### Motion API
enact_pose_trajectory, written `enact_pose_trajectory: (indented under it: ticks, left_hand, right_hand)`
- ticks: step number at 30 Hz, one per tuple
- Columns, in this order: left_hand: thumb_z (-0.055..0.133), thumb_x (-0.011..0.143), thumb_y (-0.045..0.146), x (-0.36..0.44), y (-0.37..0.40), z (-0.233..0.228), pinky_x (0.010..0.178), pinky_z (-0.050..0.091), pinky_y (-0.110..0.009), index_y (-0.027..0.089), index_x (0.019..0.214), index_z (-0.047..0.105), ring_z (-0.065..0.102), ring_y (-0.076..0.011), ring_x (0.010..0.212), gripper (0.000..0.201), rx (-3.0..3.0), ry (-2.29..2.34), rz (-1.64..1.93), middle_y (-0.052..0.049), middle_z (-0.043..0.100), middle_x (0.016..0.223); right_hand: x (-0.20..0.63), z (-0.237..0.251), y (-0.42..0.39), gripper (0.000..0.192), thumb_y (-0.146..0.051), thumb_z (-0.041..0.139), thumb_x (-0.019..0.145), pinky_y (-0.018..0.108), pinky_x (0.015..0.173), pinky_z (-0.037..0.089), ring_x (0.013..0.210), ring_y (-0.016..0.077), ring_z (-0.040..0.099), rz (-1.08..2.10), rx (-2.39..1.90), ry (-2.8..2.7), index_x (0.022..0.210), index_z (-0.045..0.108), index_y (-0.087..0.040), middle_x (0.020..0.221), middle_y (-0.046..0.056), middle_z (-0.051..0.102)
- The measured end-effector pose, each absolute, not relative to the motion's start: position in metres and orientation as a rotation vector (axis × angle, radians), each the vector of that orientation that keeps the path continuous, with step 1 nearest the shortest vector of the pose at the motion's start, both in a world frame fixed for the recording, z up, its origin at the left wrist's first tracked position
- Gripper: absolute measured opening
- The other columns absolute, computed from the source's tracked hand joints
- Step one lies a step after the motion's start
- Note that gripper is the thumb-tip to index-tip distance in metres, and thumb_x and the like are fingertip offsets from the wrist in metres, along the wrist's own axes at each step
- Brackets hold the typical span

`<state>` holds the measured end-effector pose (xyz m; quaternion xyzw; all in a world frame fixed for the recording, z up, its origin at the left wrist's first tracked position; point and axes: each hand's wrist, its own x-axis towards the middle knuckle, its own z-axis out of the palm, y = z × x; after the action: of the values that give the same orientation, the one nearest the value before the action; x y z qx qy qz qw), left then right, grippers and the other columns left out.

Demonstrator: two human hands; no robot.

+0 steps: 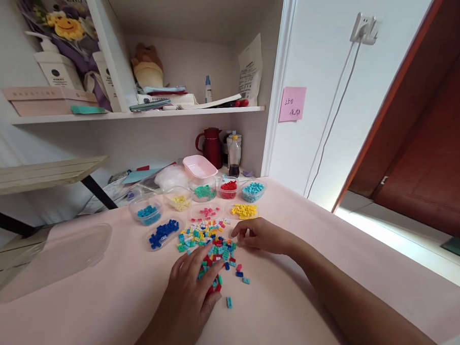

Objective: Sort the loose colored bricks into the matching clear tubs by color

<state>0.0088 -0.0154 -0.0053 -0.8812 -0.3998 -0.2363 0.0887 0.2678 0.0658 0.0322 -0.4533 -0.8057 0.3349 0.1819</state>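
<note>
A loose pile of small mixed-colour building bricks point(204, 235) lies on the pink tabletop. My left hand point(193, 275) rests over its near side, fingers spread, covering some bricks; nothing is gripped in it. At the pile's right edge is my right hand point(255, 234), its fingers loosely bent and apart, with no brick visible in them. A few strays lie between and below the hands, among them a dark blue brick point(240, 274) and a turquoise brick point(229, 302). Just beyond the pile, a clear tub holds yellow bricks point(244, 211) and another holds pink bricks point(209, 213).
Clear tubs of sorted bricks arc behind the pile: dark blue point(164, 234), blue point(148, 214), pale yellow point(179, 203), green point(204, 192), red point(228, 188) and turquoise point(253, 191). A pink basin point(199, 167), red jug point(212, 147) and bottle point(234, 156) stand behind. A clear lid point(70, 249) lies left.
</note>
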Motion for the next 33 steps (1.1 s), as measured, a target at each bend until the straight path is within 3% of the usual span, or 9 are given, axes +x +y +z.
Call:
enact_pose_trajectory:
  ticks: [6, 12, 23, 33]
  left_hand:
    - [0.044, 0.090, 0.034, 0.001, -0.005, -0.003, 0.099, 0.044, -0.048, 0.030, 0.121, 0.060, 0.049, -0.0271, 0.122, 0.035, -2.516, -1.651, -1.102, -0.007, 0.051, 0.133]
    - [0.042, 0.088, 0.037, -0.008, 0.001, 0.001, 0.098, 0.046, -0.043, 0.025, 0.105, 0.068, 0.053, -0.0241, 0.117, 0.033, -2.360, -2.062, -1.471, -0.007, 0.057, 0.119]
    - [0.043, 0.087, 0.033, -0.005, -0.002, 0.002, 0.096, 0.046, -0.039, 0.025, 0.099, 0.069, 0.052, -0.0227, 0.116, 0.030, -2.404, -2.075, -1.496, -0.005, 0.056, 0.118]
    - [0.043, 0.087, 0.031, -0.005, -0.003, 0.005, 0.092, 0.049, -0.037, 0.025, 0.097, 0.070, 0.056, -0.0215, 0.111, 0.030, -2.430, -2.067, -1.472, -0.005, 0.059, 0.114]
  right_hand:
    - [0.257, 0.032, 0.061, 0.032, -0.022, 0.065, 0.074, 0.025, 0.064, 0.043, 0.073, 0.0147, 0.059, 0.726, -1.338, -2.372, 0.105, 0.067, -0.026, 0.086, 0.001, 0.066]
    - [0.248, 0.033, 0.057, 0.035, -0.031, 0.070, 0.070, 0.027, 0.065, 0.041, 0.079, 0.0168, 0.057, 0.599, -1.388, -2.417, 0.105, 0.065, -0.028, 0.090, 0.001, 0.064]
    - [0.241, 0.026, 0.060, 0.019, -0.021, 0.064, 0.071, 0.025, 0.066, 0.038, 0.078, 0.0156, 0.056, 0.508, -1.521, -2.346, 0.090, 0.063, -0.023, 0.092, 0.002, 0.062]
    - [0.246, 0.024, 0.062, 0.037, -0.003, 0.047, 0.071, 0.024, 0.068, 0.041, 0.080, 0.0152, 0.058, 0.575, -1.403, -2.356, 0.091, 0.069, -0.025, 0.094, 0.002, 0.063]
